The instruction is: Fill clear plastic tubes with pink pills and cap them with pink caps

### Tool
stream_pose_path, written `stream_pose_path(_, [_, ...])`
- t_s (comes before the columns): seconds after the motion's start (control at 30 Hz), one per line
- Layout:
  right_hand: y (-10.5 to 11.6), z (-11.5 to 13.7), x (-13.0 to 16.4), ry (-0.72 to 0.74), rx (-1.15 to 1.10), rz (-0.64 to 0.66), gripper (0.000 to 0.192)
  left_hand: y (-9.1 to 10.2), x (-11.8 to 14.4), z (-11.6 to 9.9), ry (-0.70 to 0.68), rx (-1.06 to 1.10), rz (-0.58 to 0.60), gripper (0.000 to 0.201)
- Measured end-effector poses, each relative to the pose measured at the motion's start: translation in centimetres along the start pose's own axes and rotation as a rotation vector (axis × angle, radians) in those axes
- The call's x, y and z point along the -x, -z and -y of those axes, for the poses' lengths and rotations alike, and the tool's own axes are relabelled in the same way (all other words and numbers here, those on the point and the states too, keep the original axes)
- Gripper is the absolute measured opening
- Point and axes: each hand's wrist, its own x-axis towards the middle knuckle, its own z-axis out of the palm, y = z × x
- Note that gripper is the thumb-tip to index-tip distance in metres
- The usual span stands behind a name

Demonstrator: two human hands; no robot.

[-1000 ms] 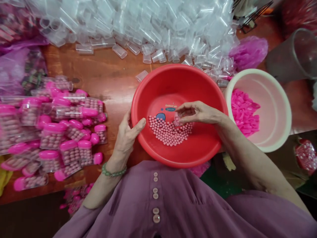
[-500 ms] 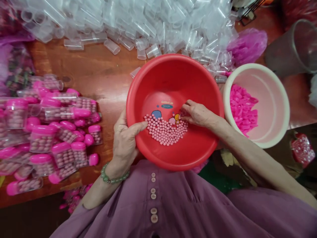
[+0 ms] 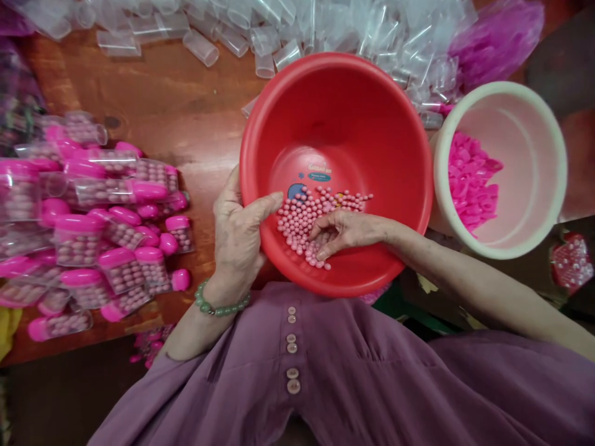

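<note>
A red basin point(image 3: 334, 286) leans toward me at the table's front edge, its inside facing up. My left hand point(image 3: 239, 229) grips its left rim, thumb over the inside and the other fingers hidden behind the wall. Small round pink beads point(image 3: 297, 220) lie in a loose layer at the bottom, partly covering printed cartoon figures. My right hand point(image 3: 344, 230) reaches into the basin from the right and touches the beads. Its fingers are curved and its thumb stands apart, with beads showing in the gap; the palm side is partly hidden.
Clear bottles with pink caps point(image 3: 83, 232), filled with beads, are heaped on the left. Empty clear tubes point(image 3: 202, 48) pile up along the back. Right of the basin stands a white tub point(image 3: 553, 167) holding pink plastic pieces point(image 3: 471, 186). A pink bag point(image 3: 504, 40) lies behind it.
My right hand has moved left and down into the beads, which are now more spread to the right. The view has shifted; my left hand keeps its hold on the rim.
</note>
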Motion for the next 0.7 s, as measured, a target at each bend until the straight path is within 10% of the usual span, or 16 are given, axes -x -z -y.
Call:
stream_pose_path(0.2, [1.2, 1.4, -0.5, 0.169, -0.273, 0.140, 0.035, 3.3, -1.6, 2.9, -0.068, -0.119, 0.099, 0.054])
stream_pose_path(0.33, [1.8, 2.6, 0.3, 0.248, -0.269, 0.005, 0.030, 4.9, -1.3, 2.1, -0.438, -0.595, 0.114, 0.065])
stream_pose_path(0.47, [1.6, 3.6, 0.9, 0.327, -0.273, -0.032, 0.023, 4.3, -0.4, 0.0, -0.747, -0.898, 0.463, 0.074])
stream_pose_path(0.7, [0.3, 4.3, 1.7, 0.459, -0.247, -0.110, 0.028, 2.3, -0.6, -0.7, -0.594, -0.613, 0.697, 0.023])
